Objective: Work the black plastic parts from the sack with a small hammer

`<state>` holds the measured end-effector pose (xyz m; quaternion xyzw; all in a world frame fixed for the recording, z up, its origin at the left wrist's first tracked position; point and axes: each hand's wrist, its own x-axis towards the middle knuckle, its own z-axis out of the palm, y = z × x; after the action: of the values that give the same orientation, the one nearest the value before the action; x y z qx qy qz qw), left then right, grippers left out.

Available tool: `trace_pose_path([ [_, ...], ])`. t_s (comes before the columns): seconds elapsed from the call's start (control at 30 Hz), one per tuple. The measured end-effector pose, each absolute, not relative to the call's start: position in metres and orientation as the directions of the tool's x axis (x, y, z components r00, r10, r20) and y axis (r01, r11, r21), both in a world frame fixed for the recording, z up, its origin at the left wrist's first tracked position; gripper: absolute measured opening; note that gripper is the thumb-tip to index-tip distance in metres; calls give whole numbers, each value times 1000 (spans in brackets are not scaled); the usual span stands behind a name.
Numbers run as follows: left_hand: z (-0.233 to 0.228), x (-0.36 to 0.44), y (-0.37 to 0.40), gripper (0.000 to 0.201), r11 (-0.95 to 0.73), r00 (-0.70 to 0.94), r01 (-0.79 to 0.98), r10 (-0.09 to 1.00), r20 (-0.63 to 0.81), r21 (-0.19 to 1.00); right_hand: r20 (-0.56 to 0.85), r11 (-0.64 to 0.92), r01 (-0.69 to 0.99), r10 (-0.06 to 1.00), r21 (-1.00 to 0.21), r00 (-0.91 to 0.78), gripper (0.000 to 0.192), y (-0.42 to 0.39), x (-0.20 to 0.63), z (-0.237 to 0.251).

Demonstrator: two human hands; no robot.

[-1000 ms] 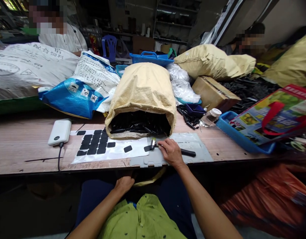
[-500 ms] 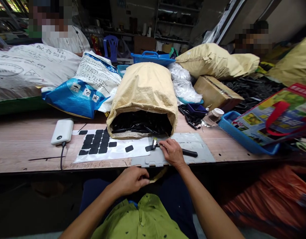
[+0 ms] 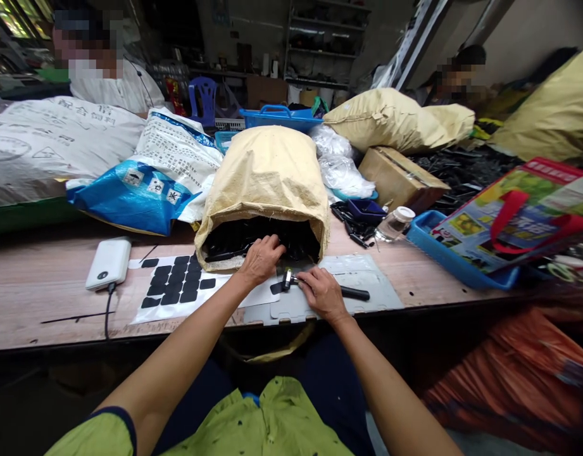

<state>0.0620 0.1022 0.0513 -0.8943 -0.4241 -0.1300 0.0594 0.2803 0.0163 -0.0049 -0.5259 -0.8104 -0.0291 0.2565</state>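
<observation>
My left hand (image 3: 260, 258) reaches into the mouth of a tan woven sack (image 3: 267, 180) that lies on its side and is full of black plastic parts (image 3: 234, 237); whether its fingers grip one is hidden. My right hand (image 3: 322, 292) rests on a small hammer (image 3: 319, 286) with a black handle, lying on a grey plate (image 3: 367, 282) at the bench's front edge. Left of the hands, a white sheet (image 3: 177, 294) carries several black adhesive pads (image 3: 177, 285).
A white power bank (image 3: 108, 263) with a cable lies at left. Printed sacks (image 3: 144, 183), a cardboard box (image 3: 398, 177), a small bottle (image 3: 393, 223) and a blue tray (image 3: 443, 253) holding a colourful bag crowd the bench. Two other people sit behind it.
My left hand rose from my lap, crossed the bench edge and went into the sack's mouth. My right hand stayed on the hammer.
</observation>
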Motion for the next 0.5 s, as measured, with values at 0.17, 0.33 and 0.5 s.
trace_pose_path([
  [0.17, 50, 51, 74, 17, -706, 657, 708, 663, 359, 8, 442, 446, 865, 839, -228, -316, 19, 17, 280, -5],
  [0.33, 32, 27, 41, 15, -681, 623, 718, 722, 301, 146, 442, 446, 864, 840, -234, -314, 20, 16, 280, -5],
  [0.5, 8, 6, 30, 19, -538, 472, 738, 843, 259, 407, 445, 448, 862, 839, -238, -313, 19, 17, 279, -4],
])
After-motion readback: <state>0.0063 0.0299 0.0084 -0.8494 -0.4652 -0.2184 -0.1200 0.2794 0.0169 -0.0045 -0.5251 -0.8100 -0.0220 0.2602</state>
